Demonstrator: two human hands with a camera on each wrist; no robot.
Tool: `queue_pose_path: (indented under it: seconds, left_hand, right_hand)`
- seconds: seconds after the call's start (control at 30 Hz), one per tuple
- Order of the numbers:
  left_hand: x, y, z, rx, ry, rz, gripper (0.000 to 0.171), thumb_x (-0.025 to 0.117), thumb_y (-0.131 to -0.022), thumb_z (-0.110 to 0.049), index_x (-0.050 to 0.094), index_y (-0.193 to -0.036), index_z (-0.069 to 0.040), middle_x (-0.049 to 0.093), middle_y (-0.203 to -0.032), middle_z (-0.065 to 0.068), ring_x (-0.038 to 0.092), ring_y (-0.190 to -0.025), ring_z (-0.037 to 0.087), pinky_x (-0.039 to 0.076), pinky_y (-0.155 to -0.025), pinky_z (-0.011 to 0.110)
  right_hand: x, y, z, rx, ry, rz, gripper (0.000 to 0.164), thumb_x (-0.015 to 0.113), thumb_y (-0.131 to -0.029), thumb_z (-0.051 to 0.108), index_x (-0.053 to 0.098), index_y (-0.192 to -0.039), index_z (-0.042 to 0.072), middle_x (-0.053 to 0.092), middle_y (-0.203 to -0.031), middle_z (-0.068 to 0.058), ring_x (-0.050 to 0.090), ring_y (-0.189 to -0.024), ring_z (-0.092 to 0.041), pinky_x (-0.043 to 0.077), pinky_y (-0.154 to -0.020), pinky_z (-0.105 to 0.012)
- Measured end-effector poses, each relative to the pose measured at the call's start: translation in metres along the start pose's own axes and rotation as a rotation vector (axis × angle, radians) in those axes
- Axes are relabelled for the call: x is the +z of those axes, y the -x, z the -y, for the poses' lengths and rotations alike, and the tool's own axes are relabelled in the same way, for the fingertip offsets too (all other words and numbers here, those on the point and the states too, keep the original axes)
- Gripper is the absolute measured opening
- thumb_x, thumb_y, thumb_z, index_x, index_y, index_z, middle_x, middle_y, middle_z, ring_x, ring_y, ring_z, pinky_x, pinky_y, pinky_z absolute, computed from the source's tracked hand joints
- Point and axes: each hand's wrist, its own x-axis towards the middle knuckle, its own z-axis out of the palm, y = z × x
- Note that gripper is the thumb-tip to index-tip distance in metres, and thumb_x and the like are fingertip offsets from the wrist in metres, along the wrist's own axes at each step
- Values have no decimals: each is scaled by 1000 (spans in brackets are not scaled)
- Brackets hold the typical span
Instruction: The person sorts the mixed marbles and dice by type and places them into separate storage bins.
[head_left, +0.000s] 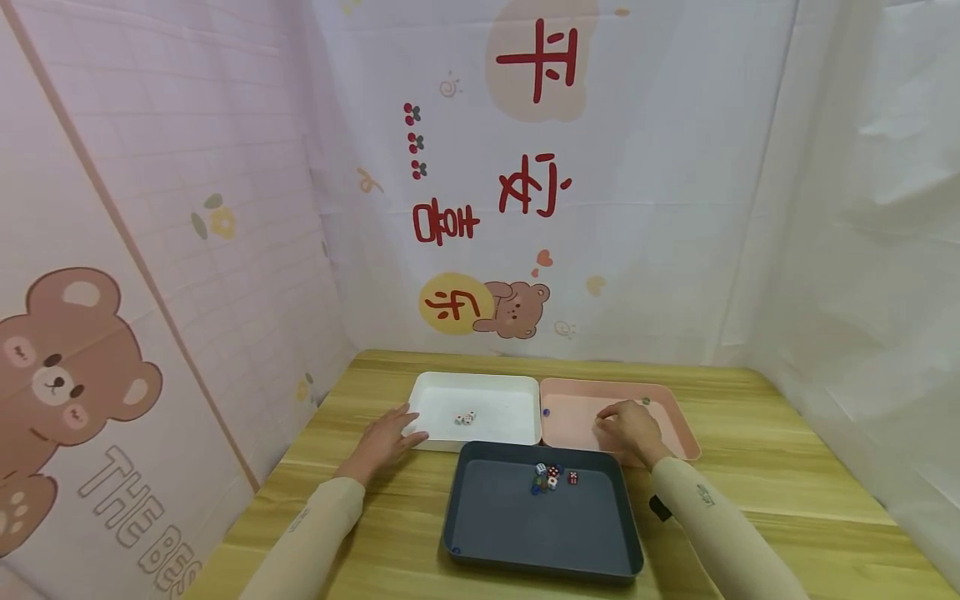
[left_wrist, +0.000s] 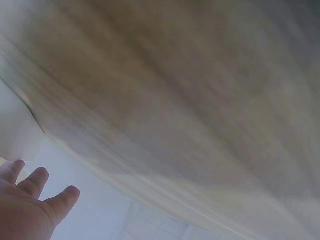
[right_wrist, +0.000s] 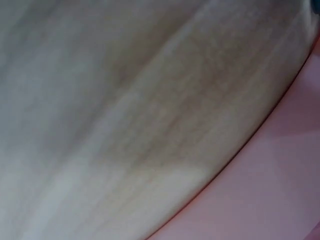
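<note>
My left hand (head_left: 386,437), fingers spread and fairly straight, rests at the left rim of the white tray (head_left: 510,427); its fingers (left_wrist: 62,202) also show in the left wrist view. Inside that tray several white dice (head_left: 465,418) sit together. Over the pink tray (head_left: 577,429) my right hand (head_left: 633,427) reaches down with bent fingers, fingertips low near the tray floor. I cannot tell whether a die is between them. A blue die (head_left: 546,412) lies by that tray's left wall, and a green die (head_left: 646,401) near its back right.
In front stands a dark grey tray (head_left: 540,533) holding a cluster of mixed dice (head_left: 547,479), a red die (head_left: 573,477) beside them and a blue die (head_left: 456,550) in the front left corner. All trays stand on a wooden table (head_left: 780,467), with printed cloth (head_left: 645,208) behind.
</note>
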Motion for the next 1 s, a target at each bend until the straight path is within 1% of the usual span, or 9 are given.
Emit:
queue_pose_path:
  seconds: [0.17, 0.3, 0.47, 0.53, 0.63, 0.67, 0.77, 0.87, 1.0]
  left_hand:
    - [1, -1, 1, -10, -19, 7, 55, 61, -98, -41, 58, -137, -2, 42, -150, 23, 37, -137, 47, 29, -106, 66]
    - [1, -1, 1, -3, -5, 5, 58, 59, -98, -43, 58, -136, 0, 42, -150, 24, 36, -137, 48, 28, -106, 68]
    - [4, 1, 4, 41, 16, -23, 68, 51, -98, -56, 56, -137, 0, 42, -149, 25, 37, -135, 49, 27, -104, 70]
    - [3, 1, 3, 49, 18, -26, 70, 50, -98, -57, 56, -137, 1, 43, -148, 25, 37, -135, 50, 27, -103, 71]
    - [4, 1, 2, 37, 13, -16, 65, 53, -99, -51, 56, -137, 1, 42, -149, 25, 36, -136, 49, 27, -104, 70]
    - [1, 1, -1, 14, 22, 0, 62, 56, -99, -48, 56, -137, 2, 42, -149, 25, 35, -137, 49, 26, -106, 70]
    - [4, -2, 1, -17, 0, 22, 57, 58, -99, -41, 56, -138, 0, 40, -151, 24, 33, -139, 47, 25, -108, 68]
    - [4, -3, 1, -32, -18, 31, 56, 59, -99, -41, 56, -139, -2, 40, -152, 23, 34, -139, 46, 26, -108, 67]
    - [3, -3, 1, -27, -21, 23, 55, 60, -98, -40, 57, -138, -2, 41, -151, 23, 36, -138, 46, 28, -107, 67]
  right_hand:
    - [-1, -1, 0, 9, 7, -1, 20, 66, -94, 14, 77, -109, 8, 68, -118, -18, 65, -102, -39, 55, -74, -50]
    - [-2, -2, 1, 5, 14, -5, 20, 65, -94, 11, 77, -109, 7, 68, -118, -20, 64, -103, -41, 54, -76, -52]
    - [-1, -3, 2, 11, 8, -9, 21, 66, -93, 13, 76, -111, 6, 68, -119, -20, 64, -103, -40, 54, -76, -51]
    - [-1, -3, 2, 21, 2, -11, 22, 67, -93, 15, 75, -112, 6, 68, -118, -19, 64, -103, -40, 54, -76, -52]
    - [-1, -3, 1, 29, 5, -13, 23, 67, -93, 16, 75, -112, 6, 68, -118, -19, 64, -103, -40, 54, -78, -52]
    - [-1, -3, 1, 32, 5, -12, 23, 67, -93, 16, 75, -112, 6, 68, -118, -19, 65, -102, -39, 54, -78, -51]
    - [-2, -3, 1, 37, 7, -5, 24, 67, -93, 16, 75, -114, 6, 68, -119, -19, 67, -92, -32, 53, -70, -44]
    - [-4, -3, 0, 43, -1, 0, 25, 67, -94, 18, 74, -115, 7, 68, -120, -19, 64, -83, -24, 48, -64, -37]
    - [-7, -2, -1, 42, -15, 4, 28, 65, -95, 19, 73, -118, 6, 68, -118, -17, 60, -77, -21, 44, -61, -34]
